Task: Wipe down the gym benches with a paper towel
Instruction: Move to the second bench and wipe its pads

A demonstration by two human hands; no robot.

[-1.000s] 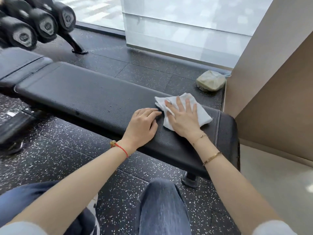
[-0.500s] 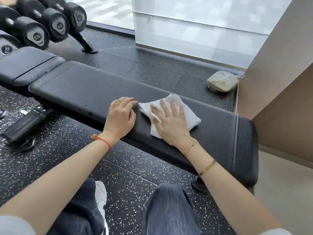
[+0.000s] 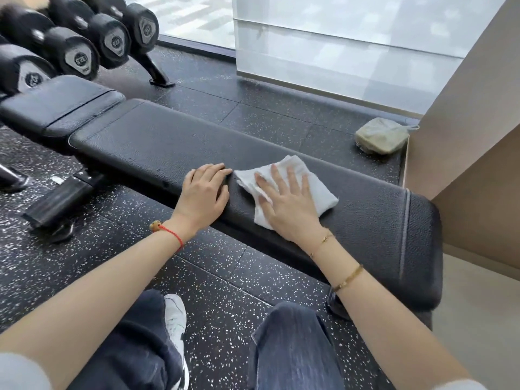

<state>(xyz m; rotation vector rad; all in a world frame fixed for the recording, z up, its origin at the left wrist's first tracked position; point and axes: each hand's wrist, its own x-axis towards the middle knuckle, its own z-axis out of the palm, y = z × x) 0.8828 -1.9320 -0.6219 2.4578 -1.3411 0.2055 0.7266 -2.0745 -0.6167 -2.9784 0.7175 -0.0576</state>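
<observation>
The black padded bench (image 3: 157, 142) is taken as the reference. A white paper towel (image 3: 320, 190) is laid flat on the bench pad, toward the end nearest the beige wall. The right hand (image 3: 289, 204) is pressed palm-down on the paper towel, fingers spread and extended; nothing is gripped. The left hand (image 3: 204, 192) is rested on the near edge of the bench, just beside the paper towel, fingers loosely curled over the pad and closed on nothing. A small gap is seen between the two hands. A red cord bracelet (image 3: 173, 235) is worn on the left wrist. Beyond the bench, a rack of dumbbells (image 3: 78, 57) is positioned, and a bagged bundle (image 3: 381, 135) is placed on the speckled floor.
</observation>
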